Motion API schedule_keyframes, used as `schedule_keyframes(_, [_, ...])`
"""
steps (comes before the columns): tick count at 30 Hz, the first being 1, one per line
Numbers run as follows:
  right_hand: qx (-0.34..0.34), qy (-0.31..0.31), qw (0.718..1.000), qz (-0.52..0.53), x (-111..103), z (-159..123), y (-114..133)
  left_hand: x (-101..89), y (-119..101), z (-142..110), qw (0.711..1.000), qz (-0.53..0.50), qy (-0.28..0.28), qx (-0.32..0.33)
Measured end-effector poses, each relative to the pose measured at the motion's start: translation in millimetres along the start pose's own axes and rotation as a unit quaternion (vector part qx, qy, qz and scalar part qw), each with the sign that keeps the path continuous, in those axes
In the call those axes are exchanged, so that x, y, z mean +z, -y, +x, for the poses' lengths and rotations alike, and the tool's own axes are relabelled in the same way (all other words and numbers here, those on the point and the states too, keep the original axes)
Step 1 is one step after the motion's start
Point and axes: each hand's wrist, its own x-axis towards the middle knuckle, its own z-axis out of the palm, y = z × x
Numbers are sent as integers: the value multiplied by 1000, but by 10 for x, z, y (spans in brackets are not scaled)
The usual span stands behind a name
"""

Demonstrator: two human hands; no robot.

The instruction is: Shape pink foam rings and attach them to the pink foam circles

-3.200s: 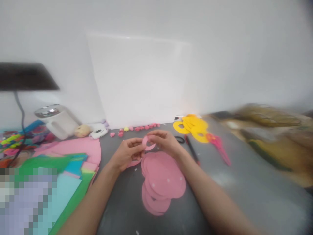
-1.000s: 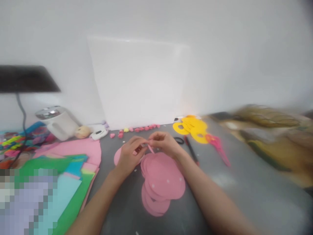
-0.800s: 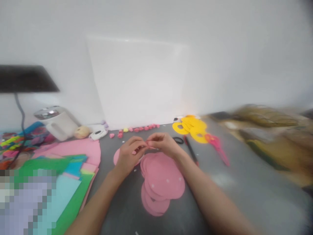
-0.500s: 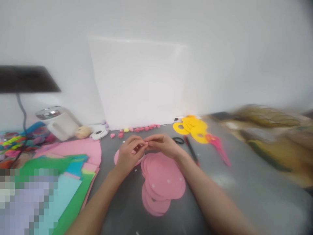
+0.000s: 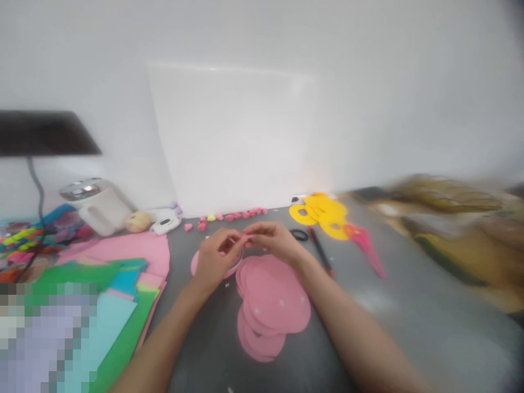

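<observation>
My left hand (image 5: 216,255) and my right hand (image 5: 273,241) meet fingertip to fingertip over the desk. Between them they pinch a small pink piece (image 5: 244,238), too small and blurred to name exactly. Beneath my left hand lies a pink paper cutout (image 5: 197,266) with a pale ring-like edge, partly covered by the fingers. A loose stack of rounded pink paper cutouts (image 5: 276,297) spreads just below both hands, with small white specks on top.
Yellow paper rings (image 5: 327,210), pink scissors (image 5: 366,245), a dark pen (image 5: 321,251) and a black ring (image 5: 298,234) lie to the right. Small pink clay-like pieces (image 5: 241,215) line the white board (image 5: 237,142). Coloured sheets (image 5: 110,322) cover the left.
The fingers of both hands have shifted slightly around the small pink piece, with the left fingers curling a little more. Everything on the desk stays in place.
</observation>
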Motion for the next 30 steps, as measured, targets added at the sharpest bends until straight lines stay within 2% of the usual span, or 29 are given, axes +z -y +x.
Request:
schedule_keyframes(4, [-17,14,1000,1,7,-20,35,-12,11,14,1000,-23,-4,-7])
schedule_keyframes(10, [-21,9,1000,14,2,6,-5,-5,51,5,997,-12,9,75])
schedule_keyframes(14, [-13,7,1000,16,14,2,4,-1,125,3,985,42,11,167])
schedule_keyframes(19, [-19,-4,1000,17,27,7,18,-2,178,0,952,109,-17,285])
schedule_keyframes(26, [-24,-2,999,-26,25,4,18,-4,177,8,940,145,-36,307])
schedule_keyframes(30, [-14,3,1000,-19,10,4,-10,-6,210,10,921,186,-44,340])
